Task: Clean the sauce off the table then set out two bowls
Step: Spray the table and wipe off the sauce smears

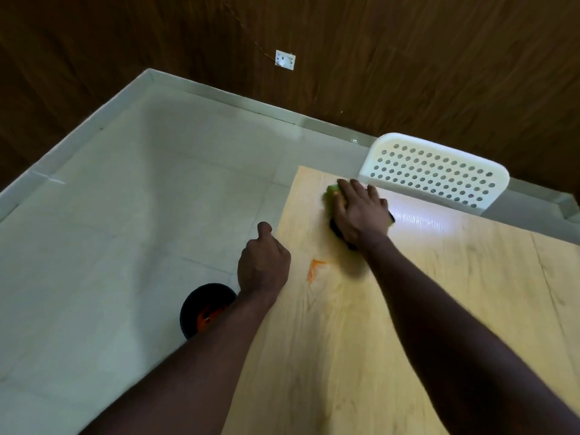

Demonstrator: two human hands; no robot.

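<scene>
Pressing flat on a green cloth, the right hand lies with fingers straight, near the far left corner of the table. An orange sauce smear sits nearer, between the hands. The left hand is at the table's left edge, fingers curled in, nothing visible in them. A white perforated chair stands beyond.

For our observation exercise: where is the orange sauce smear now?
In the head view, the sauce smear lies near the left edge of the table, between the left hand and the right hand pressing the green sponge.
</scene>
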